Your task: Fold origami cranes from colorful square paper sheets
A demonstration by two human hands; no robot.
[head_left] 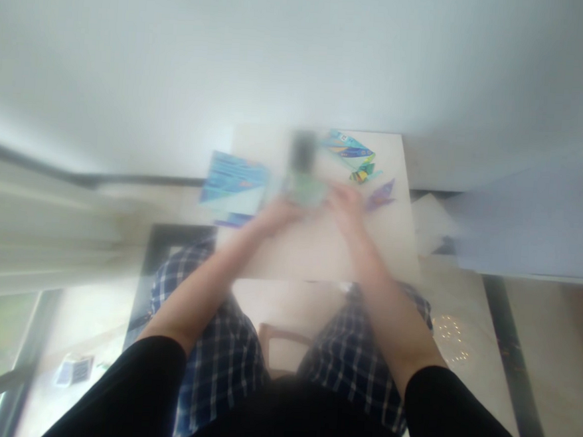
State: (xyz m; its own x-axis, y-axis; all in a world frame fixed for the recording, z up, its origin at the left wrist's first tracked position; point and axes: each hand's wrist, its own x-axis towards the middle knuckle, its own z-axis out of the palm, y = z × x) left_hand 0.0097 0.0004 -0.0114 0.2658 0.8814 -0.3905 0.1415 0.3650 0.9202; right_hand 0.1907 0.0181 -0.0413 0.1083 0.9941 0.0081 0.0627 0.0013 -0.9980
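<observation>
A blur lies over the middle of the head view. On the white table (pixel 319 257), my left hand (pixel 282 212) is closed at the lower left edge of a pale green piece (pixel 307 189), its kind too smeared to name. My right hand (pixel 343 201) is closed at that piece's right edge. Just beyond the piece is a dark grey, blurred rectangle (pixel 303 151). To the left, a blue patterned sheet (pixel 237 180) overhangs the table edge. Close to my right hand lie a purple flat piece (pixel 380 195) and a small yellow-green striped piece (pixel 362 173).
Blue and green printed pieces (pixel 349 148) lie at the table's far right corner. A white wall (pixel 302 59) rises behind the table. My knees in checked trousers (pixel 227 347) are at its near edge. A pale grey panel (pixel 536 215) stands to the right.
</observation>
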